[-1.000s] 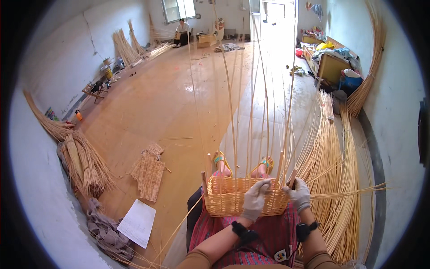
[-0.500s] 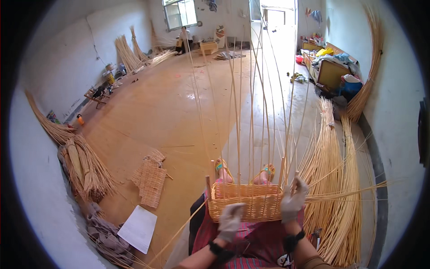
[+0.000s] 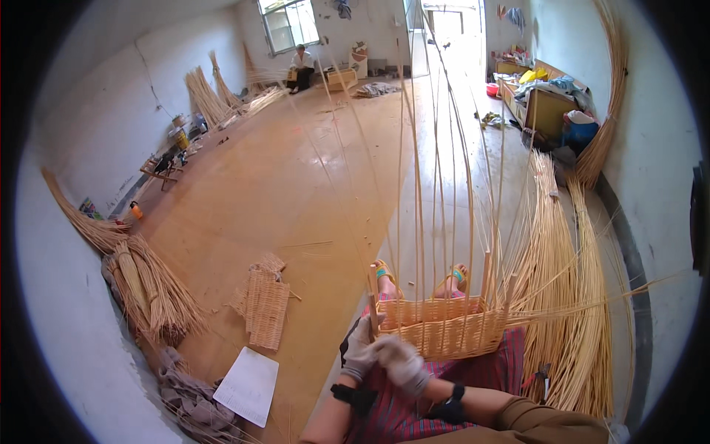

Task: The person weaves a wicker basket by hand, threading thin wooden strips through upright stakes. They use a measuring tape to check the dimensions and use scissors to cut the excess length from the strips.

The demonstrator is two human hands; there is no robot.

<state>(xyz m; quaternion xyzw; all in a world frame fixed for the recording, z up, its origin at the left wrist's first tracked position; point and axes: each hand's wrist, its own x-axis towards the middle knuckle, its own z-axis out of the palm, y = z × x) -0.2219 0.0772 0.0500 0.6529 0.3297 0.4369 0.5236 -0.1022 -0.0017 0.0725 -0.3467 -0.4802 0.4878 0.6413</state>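
A small woven wicker basket (image 3: 436, 333) with tall upright canes and wooden corner posts rests on my lap over a striped red cloth (image 3: 503, 355). My left hand (image 3: 359, 348), in a pale glove, grips the basket's left corner at the post (image 3: 373, 292). Just to its right, my gloved right hand (image 3: 399, 362) is smeared by motion near that same corner; what it holds, if anything, is unclear. Long loose strands (image 3: 569, 303) trail out from the basket's right side.
Cane bundles lie at right (image 3: 562, 274) and left (image 3: 151, 288). Flat woven panels (image 3: 266, 303), a white sheet (image 3: 245, 386) and red-handled tool (image 3: 540, 377) are nearby. A co-worker (image 3: 299, 70) sits by the far window. A cluttered cabinet (image 3: 547, 103) stands right of the doorway.
My right hand has left the right post and moved across to the left corner. My left hand has shifted left onto that corner. The basket has moved rightward in view.
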